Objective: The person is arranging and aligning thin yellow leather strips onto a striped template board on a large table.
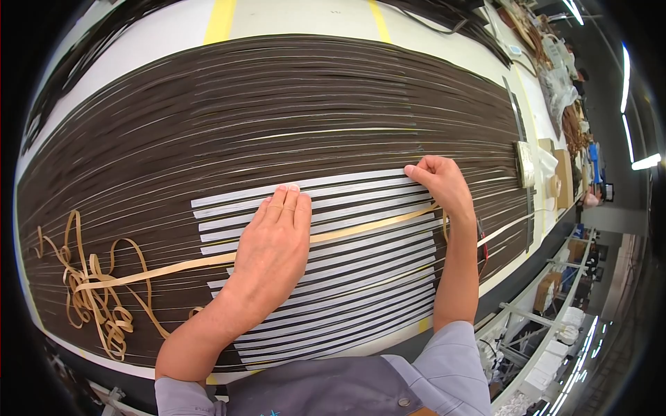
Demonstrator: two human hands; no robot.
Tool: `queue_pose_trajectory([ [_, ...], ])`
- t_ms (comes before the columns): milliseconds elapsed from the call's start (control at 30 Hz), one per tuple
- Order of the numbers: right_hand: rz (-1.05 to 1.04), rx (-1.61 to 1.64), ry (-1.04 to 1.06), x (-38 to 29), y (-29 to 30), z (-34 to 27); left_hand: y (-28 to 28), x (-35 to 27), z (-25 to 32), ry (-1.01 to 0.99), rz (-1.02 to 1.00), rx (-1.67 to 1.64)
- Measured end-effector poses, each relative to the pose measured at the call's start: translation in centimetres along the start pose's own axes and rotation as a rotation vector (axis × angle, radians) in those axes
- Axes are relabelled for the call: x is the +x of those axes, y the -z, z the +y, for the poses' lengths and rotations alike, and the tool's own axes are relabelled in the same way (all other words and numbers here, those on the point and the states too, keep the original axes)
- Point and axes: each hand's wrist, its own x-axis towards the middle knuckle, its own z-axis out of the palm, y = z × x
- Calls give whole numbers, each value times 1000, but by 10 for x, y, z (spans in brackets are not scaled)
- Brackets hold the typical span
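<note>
My left hand lies flat, palm down, over a block of parallel white strips, its fingertips near the uppermost white strip. At that strip's right end, the thumb and curled forefinger of my right hand pinch it. Dark brown bands run lengthwise beneath and beyond the strips. A tan ribbon crosses the strips on a slant, passing under my left hand and towards my right wrist. Its loose end lies in a tangled heap of loops at the left.
A pale, block-like wrapped object sits at the bands' right end, by a dark straight bar. Yellow tape marks the white table. Cardboard boxes stand farther right. A metal-framed rack holds white boxes below.
</note>
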Motion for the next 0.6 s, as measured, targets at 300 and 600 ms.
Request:
queue_pose_trajectory([
  [300, 38, -76, -4, -5, -2, -14, 0, 9, 16, 13, -82, 108],
  [600, 126, -110, 83, -3, -4, 0, -62, 79, 65, -235, 28, 10],
])
